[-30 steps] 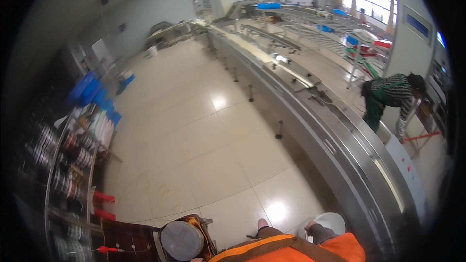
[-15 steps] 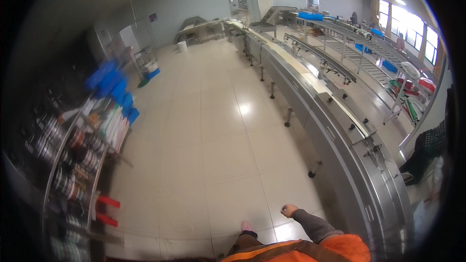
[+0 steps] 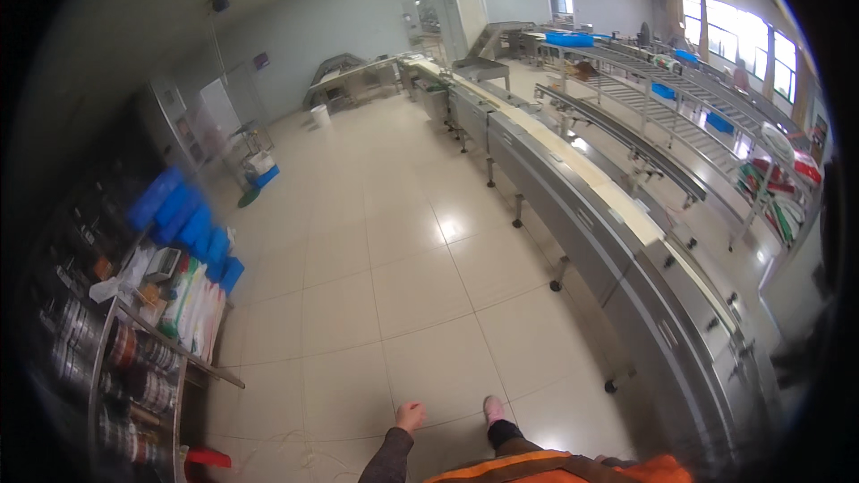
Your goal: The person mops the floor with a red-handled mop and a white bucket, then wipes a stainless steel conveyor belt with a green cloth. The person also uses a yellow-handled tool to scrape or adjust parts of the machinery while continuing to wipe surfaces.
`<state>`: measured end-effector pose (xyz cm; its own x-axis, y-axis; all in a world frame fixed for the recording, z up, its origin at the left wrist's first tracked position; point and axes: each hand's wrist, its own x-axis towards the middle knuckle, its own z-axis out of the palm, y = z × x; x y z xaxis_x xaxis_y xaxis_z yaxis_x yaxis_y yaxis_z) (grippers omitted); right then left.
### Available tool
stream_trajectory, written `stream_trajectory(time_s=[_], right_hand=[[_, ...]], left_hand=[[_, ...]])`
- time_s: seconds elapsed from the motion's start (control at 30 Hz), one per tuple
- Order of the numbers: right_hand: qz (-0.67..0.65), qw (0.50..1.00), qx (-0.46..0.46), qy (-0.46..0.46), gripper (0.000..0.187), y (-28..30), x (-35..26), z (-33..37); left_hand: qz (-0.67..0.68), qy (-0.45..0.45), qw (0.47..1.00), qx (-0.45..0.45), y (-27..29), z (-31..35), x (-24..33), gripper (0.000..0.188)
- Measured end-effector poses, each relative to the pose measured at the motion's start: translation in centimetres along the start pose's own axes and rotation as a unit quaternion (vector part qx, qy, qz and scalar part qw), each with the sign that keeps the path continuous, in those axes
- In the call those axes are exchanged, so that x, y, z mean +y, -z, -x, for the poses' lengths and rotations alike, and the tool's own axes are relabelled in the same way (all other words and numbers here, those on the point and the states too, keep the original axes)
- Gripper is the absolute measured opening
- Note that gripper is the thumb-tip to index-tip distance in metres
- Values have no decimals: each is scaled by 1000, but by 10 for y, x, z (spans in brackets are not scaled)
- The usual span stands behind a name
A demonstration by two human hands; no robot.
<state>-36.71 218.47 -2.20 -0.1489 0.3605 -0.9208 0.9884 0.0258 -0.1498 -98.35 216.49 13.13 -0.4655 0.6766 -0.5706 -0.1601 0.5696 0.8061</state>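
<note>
The left hand (image 3: 411, 416) hangs over the tiled floor (image 3: 340, 322), its fingers seemingly loosely curled; how far it is open, or whether it holds something small, I cannot tell. The right hand is out of view, so of the two hands its state cannot be told. Nearest the left hand, just to its right, is a pink shoe (image 3: 493, 409) on the floor, with orange clothing (image 3: 664, 470) at the lower edge. Farther right runs a long steel conveyor (image 3: 586, 224) with a pale belt (image 3: 617, 206). Leftward, a shelf (image 3: 188, 349) carries stacked round items (image 3: 161, 389), blue crates (image 3: 183, 215) beyond. A white bucket (image 3: 320, 114) stands far ahead
</note>
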Motion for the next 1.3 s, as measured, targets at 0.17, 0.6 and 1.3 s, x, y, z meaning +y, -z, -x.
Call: stream_trajectory(time_s=[0.17,0.6,1.3], right_hand=[[109,990,6,93,31,160,-122,-98],[-232,912,227,252,32,636,-614,-232],[117,986,-4,122,36,944,-716,-478]], left_hand=[[-45,47,991,-116,6,-114,16,21],[-175,327,928,32,194,-312,56,19],[-44,192,979,42,191,-909,541,16]])
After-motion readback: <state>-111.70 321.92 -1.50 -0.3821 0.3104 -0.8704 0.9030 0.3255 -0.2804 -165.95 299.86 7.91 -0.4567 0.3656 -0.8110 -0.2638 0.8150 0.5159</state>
